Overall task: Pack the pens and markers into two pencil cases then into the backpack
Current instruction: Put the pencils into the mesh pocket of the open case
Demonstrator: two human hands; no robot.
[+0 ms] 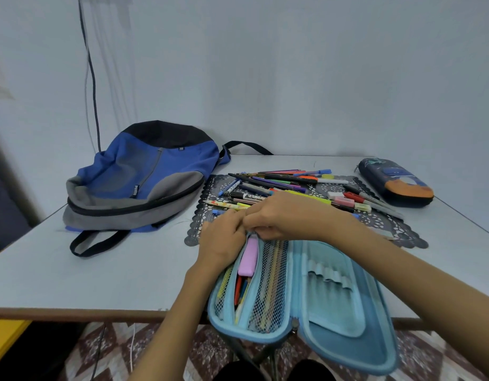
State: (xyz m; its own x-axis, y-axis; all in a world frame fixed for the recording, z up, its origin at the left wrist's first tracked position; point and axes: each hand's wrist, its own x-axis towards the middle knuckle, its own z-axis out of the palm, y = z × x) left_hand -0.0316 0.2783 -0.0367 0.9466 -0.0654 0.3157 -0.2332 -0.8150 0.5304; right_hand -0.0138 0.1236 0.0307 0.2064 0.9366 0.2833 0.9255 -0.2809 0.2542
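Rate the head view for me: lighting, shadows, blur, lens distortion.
Head view: soft, even light, no glare on the table; only a faint shadow under the backpack; the wide-angle lens stretches the open pencil case toward the lower edge; the left hand and right hand look slightly soft.

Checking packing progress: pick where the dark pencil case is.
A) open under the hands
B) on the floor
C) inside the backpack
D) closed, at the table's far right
D: the dark case lies closed on the table, far right, beyond the pens.
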